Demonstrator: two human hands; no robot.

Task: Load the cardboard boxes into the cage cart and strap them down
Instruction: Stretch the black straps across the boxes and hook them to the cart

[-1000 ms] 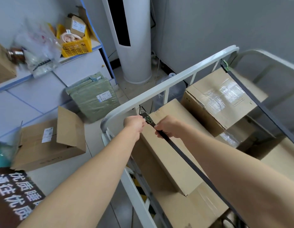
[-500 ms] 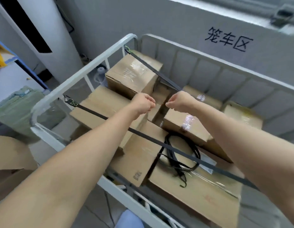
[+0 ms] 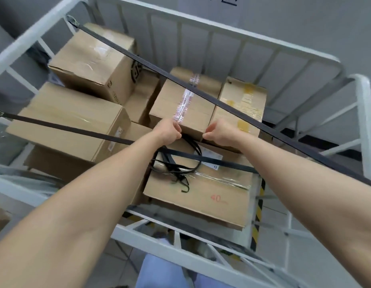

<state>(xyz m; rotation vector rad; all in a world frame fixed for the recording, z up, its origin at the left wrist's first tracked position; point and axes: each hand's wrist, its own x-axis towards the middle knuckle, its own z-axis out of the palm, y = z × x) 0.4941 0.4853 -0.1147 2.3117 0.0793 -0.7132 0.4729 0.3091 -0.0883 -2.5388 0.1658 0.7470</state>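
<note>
Just below the left grip (image 3: 170, 132), a loose strap (image 3: 172, 168) lies coiled on the nearest of the cardboard boxes (image 3: 201, 196), and one loop of it rises to that grip's curled fingers. That is the change. A second ago both grips were out at the left side rail (image 3: 24, 41) of the cage cart (image 3: 365, 121), working on the end of the near strap (image 3: 76, 129). Half a second ago they hung as fists over the middle of the load. Now they sit low, side by side at the near edge of the taped box (image 3: 180, 104), well away from the rail.

The left grip appears clamped on the raised loop of the loose strap. The right grip (image 3: 220, 133), just beside it, has its fingers curled with the thumb at the box's lower edge. Whether it pinches the strap, the cardboard or nothing, I cannot tell.

The near strap now runs taut from the rail, passes beneath the left forearm and goes on across the nearest box. Beyond both grips, the far strap (image 3: 222, 103) stretches corner to corner over the rear boxes. All the boxes in sight sit inside the cart.

My reading is that loading is finished and the near strap is hooked on and left alone. The hands have turned to a third strap, so the task is in its late strapping stage. That coil probably needs lifting free and untangling before it can span the load.
</note>
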